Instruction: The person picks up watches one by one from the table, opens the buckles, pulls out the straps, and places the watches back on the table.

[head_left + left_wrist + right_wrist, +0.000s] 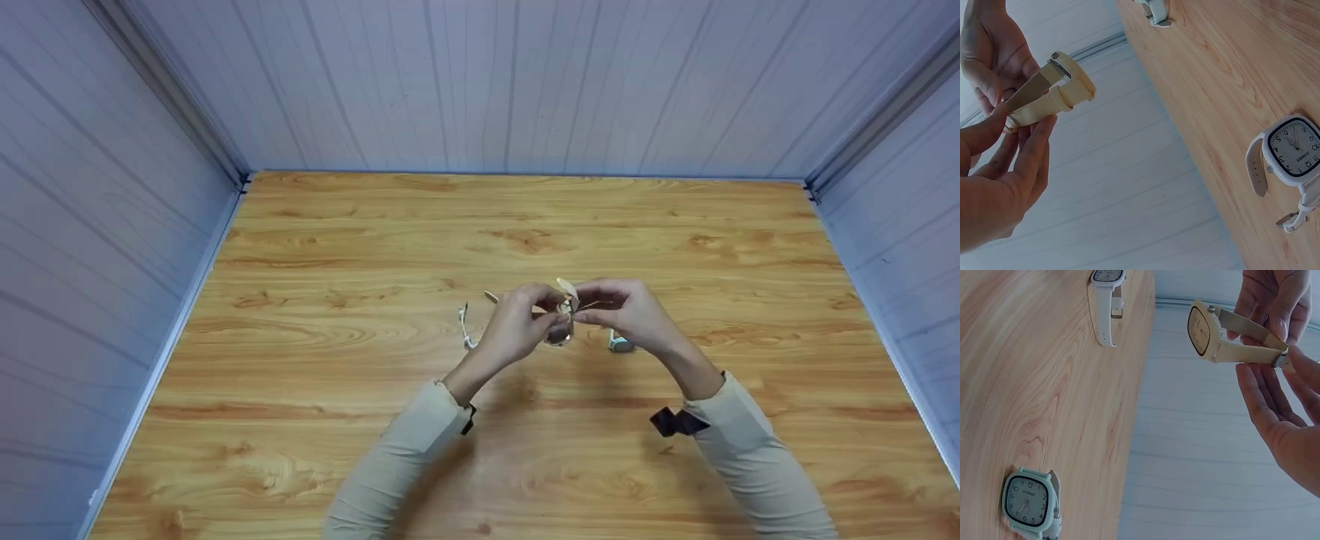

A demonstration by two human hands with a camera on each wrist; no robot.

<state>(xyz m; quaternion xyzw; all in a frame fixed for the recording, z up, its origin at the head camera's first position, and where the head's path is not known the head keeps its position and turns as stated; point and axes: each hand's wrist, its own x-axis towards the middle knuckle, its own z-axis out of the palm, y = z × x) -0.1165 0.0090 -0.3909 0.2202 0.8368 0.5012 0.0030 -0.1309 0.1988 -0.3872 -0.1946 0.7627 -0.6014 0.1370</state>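
A cream-coloured wristwatch (pixel 1201 331) is held up above the table between both hands. Its strap (pixel 1252 354) forms a loop, with one end through the metal buckle (pixel 1280 359). In the head view my left hand (pixel 517 324) pinches the watch from the left. My right hand (pixel 630 309) grips the strap at the buckle end, thumb and fingertips on it. The left wrist view shows the strap's loop and the side of the case (pixel 1081 84), while the dial faces away there.
A white watch (pixel 1296 145) lies on the wooden table (pixel 525 232), left of the hands in the head view. On the right lies a mint-green watch (pixel 1026 500), partly beneath the right hand. Pale panel walls (pixel 480 82) bound the table at the back and sides.
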